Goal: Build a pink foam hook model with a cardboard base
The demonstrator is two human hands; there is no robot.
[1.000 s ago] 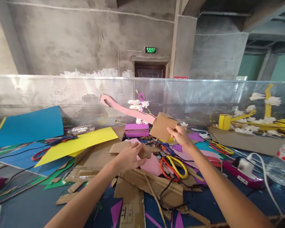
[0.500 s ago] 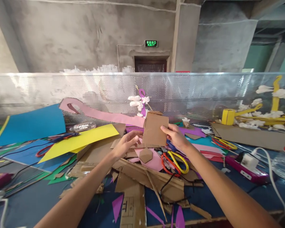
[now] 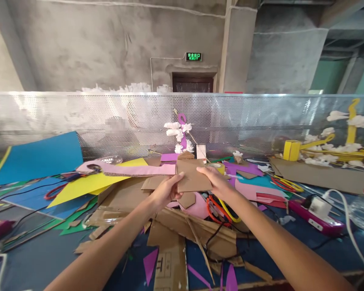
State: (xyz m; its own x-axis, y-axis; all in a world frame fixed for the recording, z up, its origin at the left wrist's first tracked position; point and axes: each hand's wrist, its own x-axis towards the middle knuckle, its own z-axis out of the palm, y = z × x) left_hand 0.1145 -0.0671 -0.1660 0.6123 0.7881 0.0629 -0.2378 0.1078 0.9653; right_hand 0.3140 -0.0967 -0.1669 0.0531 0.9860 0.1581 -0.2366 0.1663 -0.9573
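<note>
Before me is a brown cardboard piece [image 3: 192,178], tilted so its broad face looks up, with a long pink hook-ended strip [image 3: 136,169] joined at its left side. My left hand [image 3: 166,190] grips the piece's lower left edge, thumb on top and fingers curled beneath. On the right edge my right hand [image 3: 214,180] is closed, its thumb over the face. Below them lies a small cardboard hexagon [image 3: 187,200] on pink scraps. Scissors with red and yellow handles [image 3: 218,210] lie just under my right hand, partly covered by it.
Cardboard offcuts [image 3: 200,230] litter the front. Yellow sheets [image 3: 94,186] and a blue sheet [image 3: 48,157] lie left. A purple figure with white tufts [image 3: 182,129] stands against the perforated metal screen [image 3: 245,121]. At right are a magenta power strip [image 3: 315,218] and yellow pieces [image 3: 291,149].
The cardboard piece has tipped from near upright to flatter, and the pink strip has swung lower. My left hand has moved right and closed on the piece's edge.
</note>
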